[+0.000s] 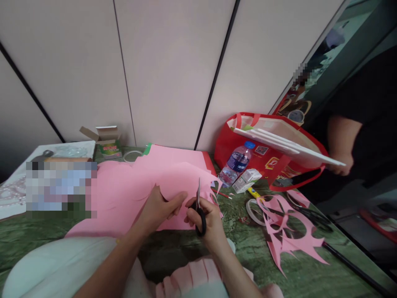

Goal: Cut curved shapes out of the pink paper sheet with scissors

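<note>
My right hand (211,219) grips a pair of scissors (201,221) with black handles. Their narrow metal blades point up and away from me, over the right part of a pink paper sheet (182,176). My left hand (158,209) holds this sheet, thumb on top and the other fingers curled and partly hidden. More pink paper (114,186) with rounded, scalloped edges lies to the left. Thin pointed strips of pink stick out at the sheet's right edge, near the blades.
Cut pink scraps (291,231) lie at right beside a tape roll (256,211). Behind them stand a water bottle (237,163), a small white box (246,181) and a red bag (226,138) holding white boards. An opened carton (109,147) is back left. Another person's hand (341,163) is far right.
</note>
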`<control>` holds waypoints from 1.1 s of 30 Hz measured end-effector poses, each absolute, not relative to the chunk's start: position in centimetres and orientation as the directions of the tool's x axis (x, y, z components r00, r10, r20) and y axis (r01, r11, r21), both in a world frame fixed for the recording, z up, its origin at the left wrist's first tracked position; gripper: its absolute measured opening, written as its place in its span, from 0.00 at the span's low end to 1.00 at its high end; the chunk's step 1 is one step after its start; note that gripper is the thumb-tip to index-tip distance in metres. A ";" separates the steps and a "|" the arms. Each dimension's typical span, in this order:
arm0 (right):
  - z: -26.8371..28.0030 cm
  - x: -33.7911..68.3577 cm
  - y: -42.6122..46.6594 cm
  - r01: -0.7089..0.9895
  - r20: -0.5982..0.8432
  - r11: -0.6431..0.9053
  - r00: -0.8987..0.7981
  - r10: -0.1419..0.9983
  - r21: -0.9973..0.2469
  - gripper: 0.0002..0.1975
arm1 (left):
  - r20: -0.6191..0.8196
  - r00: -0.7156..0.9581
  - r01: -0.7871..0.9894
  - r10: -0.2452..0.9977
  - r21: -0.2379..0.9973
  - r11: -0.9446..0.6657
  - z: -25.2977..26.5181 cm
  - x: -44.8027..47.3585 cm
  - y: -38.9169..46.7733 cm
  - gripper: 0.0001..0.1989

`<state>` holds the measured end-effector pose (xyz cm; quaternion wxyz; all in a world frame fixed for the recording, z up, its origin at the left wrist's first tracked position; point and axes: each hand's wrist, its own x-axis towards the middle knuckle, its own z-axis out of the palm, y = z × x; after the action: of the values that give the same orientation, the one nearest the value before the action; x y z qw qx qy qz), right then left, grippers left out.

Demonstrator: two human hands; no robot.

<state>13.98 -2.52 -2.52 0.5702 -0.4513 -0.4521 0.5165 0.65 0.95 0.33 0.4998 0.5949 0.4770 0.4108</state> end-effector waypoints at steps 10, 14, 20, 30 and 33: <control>-2.5 13.9 -2.5 -0.233 0.032 0.045 0.059 0.998 -0.971 0.11 | 0.047 0.212 0.167 0.976 0.982 -0.084 0.2 0.6 1.1 0.21; -2.7 14.0 -2.5 -0.230 0.037 0.052 0.067 0.997 -0.972 0.10 | 0.051 0.204 0.159 0.978 0.984 -0.085 0.4 0.7 1.1 0.21; -2.8 14.0 -2.5 -0.228 0.044 0.055 0.051 0.998 -0.972 0.10 | 0.041 0.240 0.116 0.970 0.991 -0.071 0.5 0.7 1.1 0.23; -3.3 13.9 -2.5 -0.201 0.039 0.043 0.026 0.999 -0.979 0.11 | 0.020 0.217 0.135 0.976 0.990 -0.050 0.9 0.7 0.9 0.24; -3.4 14.0 -2.4 -0.196 0.044 0.046 0.019 0.999 -0.979 0.12 | 0.024 0.226 0.171 0.974 0.983 -0.064 0.7 0.6 1.0 0.24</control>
<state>14.00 -2.40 -3.40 0.5617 -0.4404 -0.4557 0.5319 0.63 0.97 0.74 0.4951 0.6064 0.4720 0.4055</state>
